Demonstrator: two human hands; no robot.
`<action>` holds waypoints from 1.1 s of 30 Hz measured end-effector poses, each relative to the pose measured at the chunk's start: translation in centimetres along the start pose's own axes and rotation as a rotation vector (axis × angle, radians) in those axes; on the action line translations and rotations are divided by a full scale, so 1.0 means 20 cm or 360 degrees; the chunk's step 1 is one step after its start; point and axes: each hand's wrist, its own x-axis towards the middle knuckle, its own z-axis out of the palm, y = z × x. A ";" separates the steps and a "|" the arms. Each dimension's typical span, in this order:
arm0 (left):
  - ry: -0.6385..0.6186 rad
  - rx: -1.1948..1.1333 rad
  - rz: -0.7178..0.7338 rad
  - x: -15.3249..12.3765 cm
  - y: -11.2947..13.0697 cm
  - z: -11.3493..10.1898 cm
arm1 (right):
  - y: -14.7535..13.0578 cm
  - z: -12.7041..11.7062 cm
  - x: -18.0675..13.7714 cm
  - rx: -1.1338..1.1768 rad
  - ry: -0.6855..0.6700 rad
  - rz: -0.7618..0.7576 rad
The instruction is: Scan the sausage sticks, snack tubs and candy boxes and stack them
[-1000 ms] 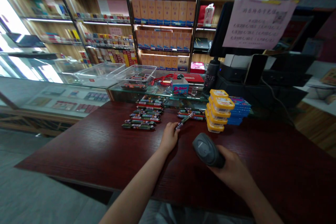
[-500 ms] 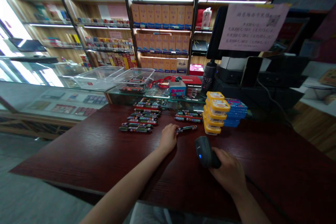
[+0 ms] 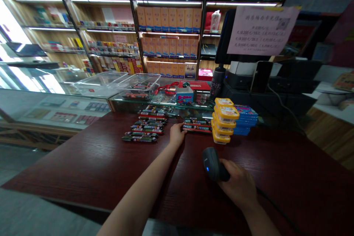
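Observation:
My left hand (image 3: 177, 135) reaches forward with its fingers pinched at the left end of a pen, at the front of the right-hand group of pens (image 3: 197, 127). Part of that pen's end is hidden by the fingers. My right hand (image 3: 239, 182) is wrapped round the handle of a dark barcode scanner (image 3: 211, 164), held over the table with its blue light lit and its head toward the left. To the left of my left hand, a larger group of dark, patterned pens (image 3: 146, 127) lies in rows.
Yellow-lidded tubs (image 3: 223, 123) stand stacked right of the pens, beside a pile of blue packs (image 3: 245, 120). Behind are clear plastic bins (image 3: 138, 85), a small blue box (image 3: 184, 96) and a monitor with a paper sign (image 3: 260, 31). The scanner's cable (image 3: 273, 202) trails right.
My left hand has moved the pen forward, from in front of the right-hand group up against it. The right hand still holds the scanner in nearly the same place. The view has shifted slightly.

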 end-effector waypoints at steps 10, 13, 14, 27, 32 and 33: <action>0.0093 -0.0158 0.0122 -0.03 -0.04 0.00 | 0.00 0.00 0.00 -0.0053 0.0028 0.0004; 0.0118 -0.0105 0.0339 -0.10 -0.06 -0.08 | 0.01 0.00 -0.02 -0.0073 0.0056 -0.0033; 0.0114 -0.0077 0.0436 -0.12 -0.08 -0.13 | 0.01 0.00 -0.02 -0.0072 0.0066 -0.0053; 0.0206 0.0856 0.0023 -0.34 -0.59 -0.86 | 0.01 0.00 -0.04 -0.0065 0.0119 -0.0075; 0.0116 0.0920 0.0068 -0.38 -0.68 -0.92 | 0.01 0.00 -0.04 -0.0061 0.0080 -0.0016; 0.0082 0.0920 0.0113 -0.38 -0.69 -0.92 | 0.01 0.00 -0.04 -0.0059 0.0074 -0.0019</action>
